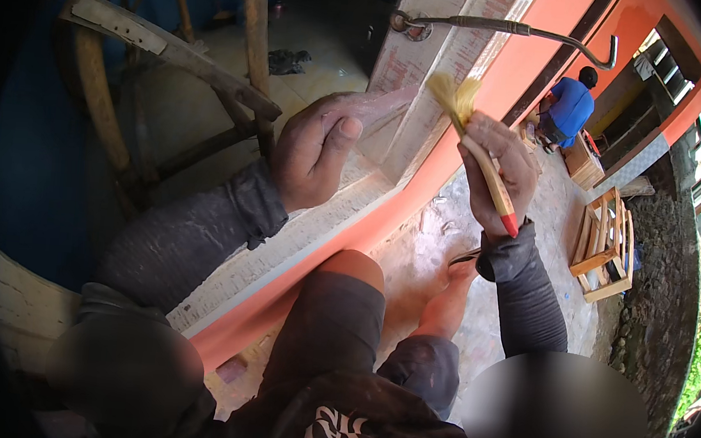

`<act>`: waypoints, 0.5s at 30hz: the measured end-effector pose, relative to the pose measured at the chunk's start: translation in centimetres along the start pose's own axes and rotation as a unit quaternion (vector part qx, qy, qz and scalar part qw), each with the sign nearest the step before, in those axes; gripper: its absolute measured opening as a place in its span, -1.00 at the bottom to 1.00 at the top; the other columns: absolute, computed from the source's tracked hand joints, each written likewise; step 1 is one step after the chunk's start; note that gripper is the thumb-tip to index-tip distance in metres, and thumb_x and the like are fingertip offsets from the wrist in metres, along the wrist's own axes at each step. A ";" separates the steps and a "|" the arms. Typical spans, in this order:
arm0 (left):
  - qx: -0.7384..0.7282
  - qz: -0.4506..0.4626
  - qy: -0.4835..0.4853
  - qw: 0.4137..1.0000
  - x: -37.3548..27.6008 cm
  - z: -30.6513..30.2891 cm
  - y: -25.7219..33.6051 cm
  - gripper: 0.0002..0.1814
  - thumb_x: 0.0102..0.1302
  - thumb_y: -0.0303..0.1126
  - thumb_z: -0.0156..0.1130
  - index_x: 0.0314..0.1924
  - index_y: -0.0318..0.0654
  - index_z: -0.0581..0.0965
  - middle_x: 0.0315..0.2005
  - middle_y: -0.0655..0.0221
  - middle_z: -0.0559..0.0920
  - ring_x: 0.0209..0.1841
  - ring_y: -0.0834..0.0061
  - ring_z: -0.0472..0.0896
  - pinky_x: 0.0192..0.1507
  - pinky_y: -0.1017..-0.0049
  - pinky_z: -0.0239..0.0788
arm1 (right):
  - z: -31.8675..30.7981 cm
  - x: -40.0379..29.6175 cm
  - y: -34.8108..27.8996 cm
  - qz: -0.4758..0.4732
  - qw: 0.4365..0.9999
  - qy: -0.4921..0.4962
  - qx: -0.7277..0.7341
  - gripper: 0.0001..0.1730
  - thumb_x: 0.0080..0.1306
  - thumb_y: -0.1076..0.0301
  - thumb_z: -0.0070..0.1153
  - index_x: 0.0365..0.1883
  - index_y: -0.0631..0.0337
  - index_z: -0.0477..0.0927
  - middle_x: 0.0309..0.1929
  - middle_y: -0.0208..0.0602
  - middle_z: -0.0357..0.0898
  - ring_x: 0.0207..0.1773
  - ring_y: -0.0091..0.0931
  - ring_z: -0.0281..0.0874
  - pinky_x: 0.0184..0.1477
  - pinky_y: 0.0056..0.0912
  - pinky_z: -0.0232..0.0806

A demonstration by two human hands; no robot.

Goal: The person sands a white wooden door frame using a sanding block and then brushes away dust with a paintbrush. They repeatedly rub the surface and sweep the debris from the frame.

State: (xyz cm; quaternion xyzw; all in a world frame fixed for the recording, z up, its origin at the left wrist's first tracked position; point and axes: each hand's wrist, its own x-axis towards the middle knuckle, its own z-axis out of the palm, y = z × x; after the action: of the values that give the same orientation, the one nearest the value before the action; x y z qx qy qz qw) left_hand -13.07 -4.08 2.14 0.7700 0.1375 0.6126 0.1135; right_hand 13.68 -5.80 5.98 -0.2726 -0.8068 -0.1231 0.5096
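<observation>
My left hand (319,148) is closed on a dusty pinkish sheet (390,102), which looks like sandpaper. The sheet reaches to the upright of a worn, whitish window frame (415,137); whether it touches the wood I cannot tell. In my right hand (506,163) is a paintbrush (487,168) with a wooden handle and a red tip. Its pale bristles point up and are splayed into two tufts, close to the frame's outer edge. Below my left forearm runs the frame's rough, patchy sill (272,268).
A metal window hook (489,25) juts from the frame above the brush. Inside stand wooden poles and a plank (172,50). The outer wall (295,295) is coral. A person in blue (569,109) crouches farther along, near a wooden box (583,160) and a slatted wooden frame (604,245).
</observation>
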 end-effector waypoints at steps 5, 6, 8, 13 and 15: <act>0.019 -0.011 0.013 1.000 -0.5 0.5 -0.9 -0.63 0.67 -0.28 -0.04 0.18 -0.41 0.57 0.00 0.03 0.68 0.04 0.12 0.67 0.14 0.33 0.45 | -5.0 -1.0 -1.0 0.168 0.957 -0.218 0.094 -0.77 0.28 0.55 0.35 -0.08 0.29 0.75 -0.06 -0.12 0.76 -0.02 -0.28 0.75 0.05 -0.33 0.56; 0.014 -0.002 0.011 1.000 -0.4 0.4 -0.8 -0.64 0.67 -0.28 -0.03 0.18 -0.41 0.57 -0.02 0.03 0.68 0.03 0.12 0.67 0.13 0.33 0.45 | -5.3 -0.7 -0.8 0.126 0.971 -0.193 0.069 -0.76 0.27 0.54 0.36 -0.07 0.29 0.74 -0.08 -0.11 0.77 -0.04 -0.28 0.75 0.04 -0.33 0.56; 0.029 -0.044 -0.001 0.999 -0.9 0.1 -0.7 -0.64 0.67 -0.29 -0.04 0.17 -0.41 0.56 -0.02 0.03 0.68 0.03 0.13 0.67 0.13 0.34 0.45 | -5.3 0.5 -0.8 0.030 0.997 -0.074 0.003 -0.74 0.26 0.57 0.36 -0.06 0.32 0.74 -0.08 -0.11 0.77 -0.04 -0.28 0.75 0.05 -0.29 0.56; 0.049 -0.009 0.024 0.998 -0.8 0.1 -0.5 -0.64 0.67 -0.30 -0.03 0.17 -0.43 0.56 -0.01 0.03 0.68 0.02 0.17 0.67 0.12 0.35 0.45 | -2.2 2.0 -0.5 -0.025 0.987 0.147 -0.055 -0.72 0.23 0.64 0.37 -0.06 0.32 0.74 -0.06 -0.12 0.77 0.03 -0.23 0.73 0.10 -0.25 0.54; 0.050 -0.023 0.028 0.998 -0.9 -0.2 -0.4 -0.64 0.67 -0.30 -0.03 0.17 -0.43 0.56 0.00 0.03 0.68 0.03 0.18 0.67 0.13 0.35 0.45 | 0.0 1.1 -0.4 -0.027 0.992 0.117 -0.047 -0.72 0.23 0.64 0.38 -0.07 0.31 0.75 -0.05 -0.13 0.76 0.06 -0.23 0.72 0.12 -0.24 0.54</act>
State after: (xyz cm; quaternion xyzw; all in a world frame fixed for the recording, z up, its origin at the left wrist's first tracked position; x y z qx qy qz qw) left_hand -13.49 -4.03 1.22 0.7541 0.1887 0.6233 0.0854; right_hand 13.10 -5.75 7.00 -0.2583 -0.7417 -0.2055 0.5839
